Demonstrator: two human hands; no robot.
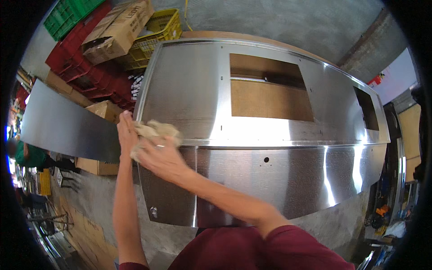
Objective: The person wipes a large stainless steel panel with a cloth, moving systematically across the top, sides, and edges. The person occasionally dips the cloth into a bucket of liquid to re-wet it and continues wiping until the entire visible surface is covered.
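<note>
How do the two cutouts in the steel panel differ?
The large cutout sits near the panel's middle and shows brown board through it; the small cutout lies near the right end, is narrower and looks dark inside. Both are rectangular openings in the same steel panel.

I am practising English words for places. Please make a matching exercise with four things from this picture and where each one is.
Things:
1. rag
2. cardboard box
3. yellow crate
4. rectangular opening

Places:
A. on top of the red crates
B. under both hands (left hand, right hand), at the steel panel's left edge
C. in the panel's top face, wood showing through
D. just right of the box, behind the panel's far left corner

Pairs: 1-B, 2-A, 3-D, 4-C
</note>
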